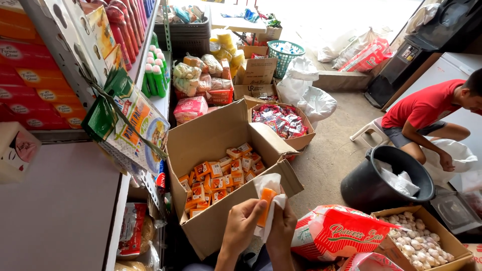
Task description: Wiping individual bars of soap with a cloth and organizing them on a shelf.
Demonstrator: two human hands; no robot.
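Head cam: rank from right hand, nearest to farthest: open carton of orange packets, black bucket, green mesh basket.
From the right hand:
1. Open carton of orange packets, just left and ahead.
2. Black bucket, off to the right on the floor.
3. Green mesh basket, far ahead at the back.

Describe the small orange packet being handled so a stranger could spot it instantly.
Start at the big open cardboard box of small orange packets beside the shelving. Just below its front right flap, the left hand and right hand meet. Between them sits one orange packet, the only one out of the box and wrapped in a white cloth.
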